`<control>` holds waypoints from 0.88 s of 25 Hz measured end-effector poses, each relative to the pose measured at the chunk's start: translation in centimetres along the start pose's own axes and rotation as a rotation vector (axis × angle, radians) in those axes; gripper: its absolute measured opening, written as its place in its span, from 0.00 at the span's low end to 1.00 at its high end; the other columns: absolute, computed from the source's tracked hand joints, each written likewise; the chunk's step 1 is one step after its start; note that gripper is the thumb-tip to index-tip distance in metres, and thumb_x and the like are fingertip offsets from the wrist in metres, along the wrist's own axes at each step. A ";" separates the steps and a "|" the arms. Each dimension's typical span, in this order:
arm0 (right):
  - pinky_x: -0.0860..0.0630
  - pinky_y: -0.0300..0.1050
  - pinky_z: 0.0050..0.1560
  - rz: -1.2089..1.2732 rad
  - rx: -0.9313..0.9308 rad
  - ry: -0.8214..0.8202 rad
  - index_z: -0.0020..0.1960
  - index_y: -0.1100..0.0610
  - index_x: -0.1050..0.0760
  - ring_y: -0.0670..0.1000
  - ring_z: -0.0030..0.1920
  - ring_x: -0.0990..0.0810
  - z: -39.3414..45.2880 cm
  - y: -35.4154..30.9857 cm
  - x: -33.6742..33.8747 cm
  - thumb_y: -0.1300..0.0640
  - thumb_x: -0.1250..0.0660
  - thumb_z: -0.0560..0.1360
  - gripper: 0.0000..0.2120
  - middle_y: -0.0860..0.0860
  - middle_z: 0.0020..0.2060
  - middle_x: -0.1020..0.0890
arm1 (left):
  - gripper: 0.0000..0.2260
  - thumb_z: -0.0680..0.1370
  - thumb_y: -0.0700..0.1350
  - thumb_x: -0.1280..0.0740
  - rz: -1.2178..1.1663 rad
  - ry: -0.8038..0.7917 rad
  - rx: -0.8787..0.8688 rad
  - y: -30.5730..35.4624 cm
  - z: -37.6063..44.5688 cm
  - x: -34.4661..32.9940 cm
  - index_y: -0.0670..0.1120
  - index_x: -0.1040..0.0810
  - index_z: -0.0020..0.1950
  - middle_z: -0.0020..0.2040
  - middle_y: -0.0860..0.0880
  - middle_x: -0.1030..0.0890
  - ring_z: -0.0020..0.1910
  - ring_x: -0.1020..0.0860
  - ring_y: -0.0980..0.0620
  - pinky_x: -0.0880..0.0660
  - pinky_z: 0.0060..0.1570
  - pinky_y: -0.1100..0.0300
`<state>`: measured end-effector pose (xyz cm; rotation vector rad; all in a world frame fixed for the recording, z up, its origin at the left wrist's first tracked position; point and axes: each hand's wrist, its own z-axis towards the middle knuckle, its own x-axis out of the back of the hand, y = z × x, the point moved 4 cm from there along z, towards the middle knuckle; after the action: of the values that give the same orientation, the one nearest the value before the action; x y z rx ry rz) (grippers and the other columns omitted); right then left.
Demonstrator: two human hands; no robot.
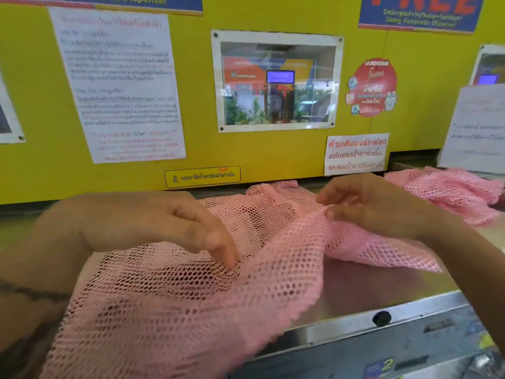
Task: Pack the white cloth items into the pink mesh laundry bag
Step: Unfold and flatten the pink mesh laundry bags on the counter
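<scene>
A pink mesh laundry bag (175, 305) lies spread over the steel top of a washing machine, draped toward me. My left hand (153, 222) rests on the mesh with its fingers pressing down into the netting. My right hand (377, 206) pinches a raised fold of the same bag between thumb and fingers. No white cloth items are in view; whether anything lies inside the bag cannot be made out.
A second pink mesh bag (453, 190) lies bunched at the back right. The steel machine top (369, 299) ends in a front edge with a black knob (381, 318). A yellow wall (246, 149) with posted notices and a small window stands right behind.
</scene>
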<state>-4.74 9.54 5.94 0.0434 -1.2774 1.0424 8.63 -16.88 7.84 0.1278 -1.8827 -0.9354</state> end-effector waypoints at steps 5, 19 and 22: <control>0.26 0.49 0.42 -0.559 -0.088 0.170 0.41 0.48 0.30 0.52 0.42 0.25 -0.1 1.0 -2.0 0.42 0.29 0.71 0.13 0.44 0.37 0.26 | 0.16 0.77 0.63 0.38 0.292 0.361 0.123 -1.3 5.4 -1.9 0.62 0.23 0.62 0.61 0.64 0.21 0.60 0.25 0.64 0.30 0.67 0.53; 0.30 0.43 0.43 -0.140 -0.101 -0.043 0.53 0.42 0.25 0.46 0.44 0.21 -2.0 4.6 -0.4 0.67 0.39 0.70 0.21 0.47 0.44 0.19 | 0.48 0.58 0.83 0.49 0.434 0.053 0.359 -8.2 9.6 -2.6 0.70 0.57 0.76 0.80 0.62 0.60 0.79 0.59 0.56 0.56 0.77 0.42; 0.27 0.39 0.44 0.148 -0.155 -0.058 0.52 0.48 0.20 0.44 0.45 0.20 -1.7 3.9 2.6 0.69 0.37 0.71 0.20 0.46 0.44 0.17 | 0.40 0.67 0.75 0.37 0.354 0.026 0.315 -7.9 8.6 -1.3 0.73 0.51 0.74 0.80 0.64 0.56 0.78 0.52 0.58 0.53 0.77 0.51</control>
<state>-6.26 14.27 5.40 -0.1415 -1.4276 1.0711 -0.01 -17.04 -0.08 -0.0066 -1.9360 -0.3937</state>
